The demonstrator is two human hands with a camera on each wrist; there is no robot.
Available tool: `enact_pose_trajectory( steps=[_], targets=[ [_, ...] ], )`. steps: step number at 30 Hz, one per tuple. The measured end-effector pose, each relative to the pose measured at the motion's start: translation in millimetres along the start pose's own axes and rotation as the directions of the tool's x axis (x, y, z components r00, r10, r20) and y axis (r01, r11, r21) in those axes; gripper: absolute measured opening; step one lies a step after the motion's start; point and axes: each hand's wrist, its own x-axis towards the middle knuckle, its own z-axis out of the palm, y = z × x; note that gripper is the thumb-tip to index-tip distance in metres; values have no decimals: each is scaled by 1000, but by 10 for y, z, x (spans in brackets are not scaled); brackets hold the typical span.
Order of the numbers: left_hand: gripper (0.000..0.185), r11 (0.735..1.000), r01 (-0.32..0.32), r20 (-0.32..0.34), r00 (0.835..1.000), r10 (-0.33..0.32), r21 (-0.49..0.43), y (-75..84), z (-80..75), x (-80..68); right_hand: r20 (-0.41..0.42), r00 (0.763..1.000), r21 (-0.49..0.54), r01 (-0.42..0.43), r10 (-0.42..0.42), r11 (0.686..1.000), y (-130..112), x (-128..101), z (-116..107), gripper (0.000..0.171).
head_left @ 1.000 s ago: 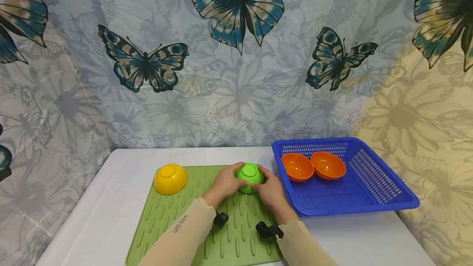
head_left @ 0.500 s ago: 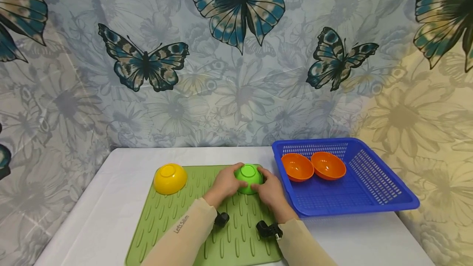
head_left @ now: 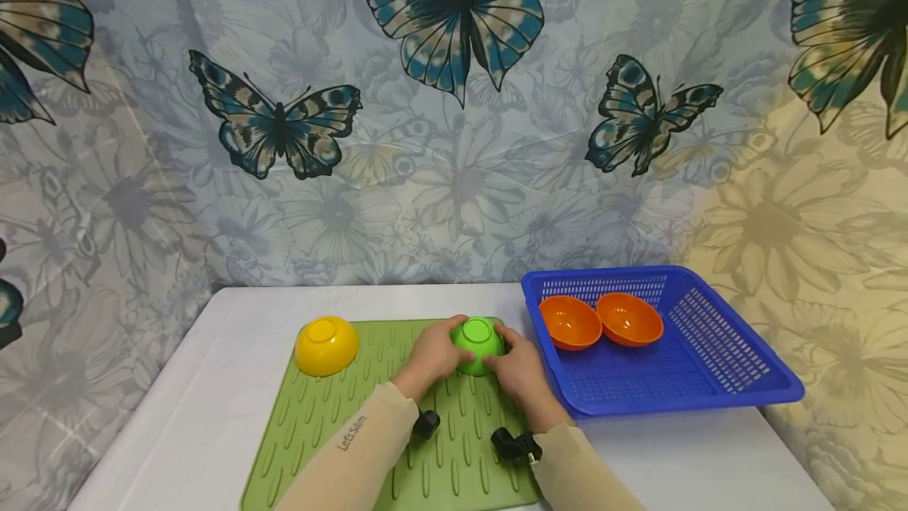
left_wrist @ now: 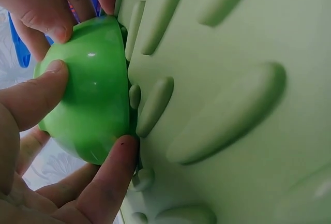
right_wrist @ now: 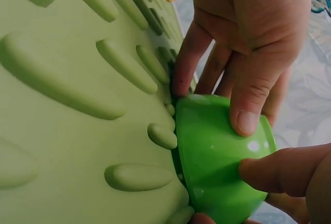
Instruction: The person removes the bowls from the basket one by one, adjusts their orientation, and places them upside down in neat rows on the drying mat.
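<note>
A small green bowl (head_left: 478,343) sits upside down on a ridged green mat (head_left: 319,416). My left hand (head_left: 443,349) grips its left side and my right hand (head_left: 505,359) grips its right side. In the left wrist view my left thumb (left_wrist: 44,81) and a finger (left_wrist: 116,157) curl round the green bowl (left_wrist: 95,105), whose rim rests on the mat (left_wrist: 232,79). The right wrist view shows my right thumb (right_wrist: 279,169) pressed on the bowl (right_wrist: 217,157), with the left hand's fingers (right_wrist: 248,115) on the other side.
A yellow bowl (head_left: 326,344) lies upside down at the mat's far left corner. To the right, a blue basket (head_left: 681,404) holds two orange bowls (head_left: 570,322) (head_left: 630,318) upright. All stand on a white table (head_left: 206,385) against a butterfly curtain.
</note>
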Motion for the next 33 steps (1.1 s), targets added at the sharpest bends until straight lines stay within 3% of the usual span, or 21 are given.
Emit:
enact_pose_trajectory(
  steps=[14,21,28,30,33],
  targets=[
    [72,999,-1,7,1000,1,-33,-27,14,-10,9,1000,-25,30,-29,999,-29,-122,-28,63],
    [73,999,-25,-1,1000,25,-48,-72,12,-9,95,988,-192,139,-123,971,-87,-261,-63,63],
    [72,999,-26,1,1000,26,-31,-83,7,13,261,952,-201,217,-162,955,-327,-530,-194,66],
    [71,999,-20,7,1000,20,-30,-74,10,16,327,930,-157,227,-166,961,-417,-609,-282,65],
    [71,999,-25,4,1000,25,-27,-59,18,20,445,878,-40,219,-179,975,-562,-701,-486,64]
  ],
)
